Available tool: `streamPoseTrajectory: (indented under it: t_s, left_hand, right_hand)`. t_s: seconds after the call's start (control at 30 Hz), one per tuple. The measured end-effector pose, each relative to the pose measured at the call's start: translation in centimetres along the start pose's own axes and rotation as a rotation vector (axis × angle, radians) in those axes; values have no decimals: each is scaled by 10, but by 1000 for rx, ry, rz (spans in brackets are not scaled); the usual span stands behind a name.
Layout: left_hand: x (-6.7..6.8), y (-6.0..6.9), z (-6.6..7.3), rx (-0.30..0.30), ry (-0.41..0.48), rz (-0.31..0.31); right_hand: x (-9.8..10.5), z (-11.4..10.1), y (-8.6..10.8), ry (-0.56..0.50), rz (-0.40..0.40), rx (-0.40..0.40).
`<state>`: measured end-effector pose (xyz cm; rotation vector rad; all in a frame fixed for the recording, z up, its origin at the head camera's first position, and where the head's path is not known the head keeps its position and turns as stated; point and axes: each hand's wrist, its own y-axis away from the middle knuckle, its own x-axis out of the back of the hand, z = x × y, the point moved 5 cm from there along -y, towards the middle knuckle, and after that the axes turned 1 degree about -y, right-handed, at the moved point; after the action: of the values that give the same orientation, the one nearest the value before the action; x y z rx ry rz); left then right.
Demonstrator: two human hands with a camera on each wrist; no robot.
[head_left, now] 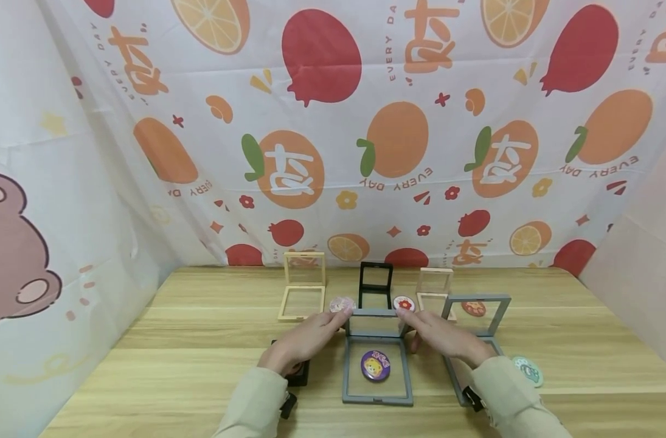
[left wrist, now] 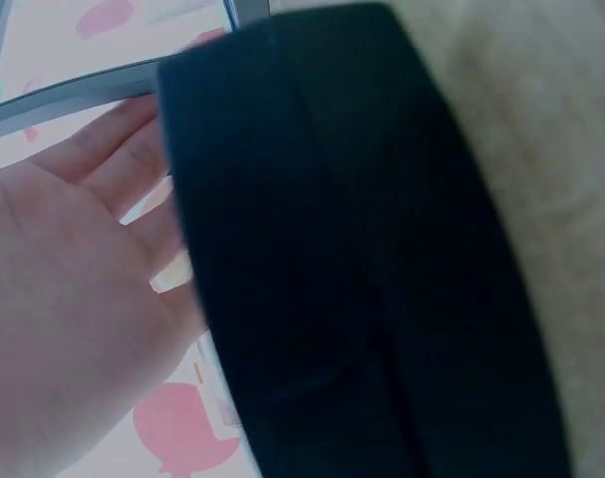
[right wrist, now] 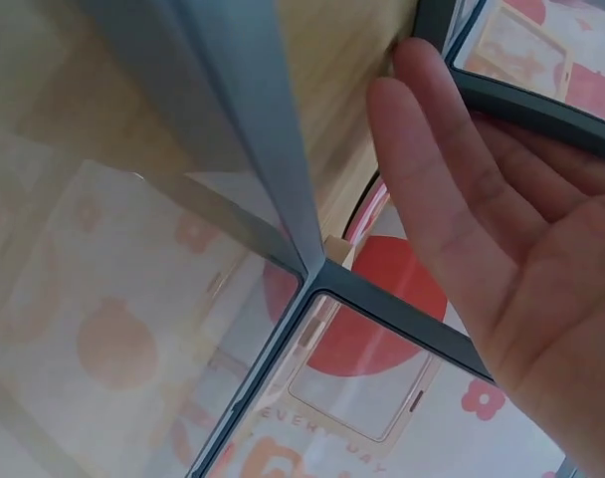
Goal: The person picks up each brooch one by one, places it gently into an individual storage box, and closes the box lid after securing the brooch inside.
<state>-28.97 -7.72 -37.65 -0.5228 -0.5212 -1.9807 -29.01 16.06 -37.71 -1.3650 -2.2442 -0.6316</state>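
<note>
Fingers (head_left: 339,317) seemingly at edges of grey frame (head_left: 373,333)

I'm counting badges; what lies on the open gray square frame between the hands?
A round, shiny purple badge with a yellow cartoon face lies on its transparent lower panel; anything directly beneath is hidden.

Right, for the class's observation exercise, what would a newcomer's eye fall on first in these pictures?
Probably the bright fruit-print cloth hanging behind the table, filling the upper part of the head view. Next, the purple badge near the front, lying on the flat half of an open grey frame. The person's hands, left and right, stand out too, at the upper corners of that frame's raised half.
</note>
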Motion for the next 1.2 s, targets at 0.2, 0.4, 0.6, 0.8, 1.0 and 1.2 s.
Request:
streamPoseTrajectory:
  t_s: [0.2,0.4,0.6,0.8,1.0,1.2]
  left_hand:
    - [0,4,0,13,-2,-2]
    - [2,6,-1,21,2,-11]
    - [2,7,-3,31,17,-46]
    - [3,8,-3,7,35,-88]
    - [3,11,2,-23,-5,-124]
    - [1,11,4,-44,-39,-139]
  right_hand:
    - [0,0,2,-41,-61,-5]
    - [3,0,4,-42,-102,-10]
    - [5,6,0,-48,-163,20]
    - [9,40,-20,107,-283,141]
    - [7,12,-2,49,-270,46]
    - [6,-1,4,16,-274,25]
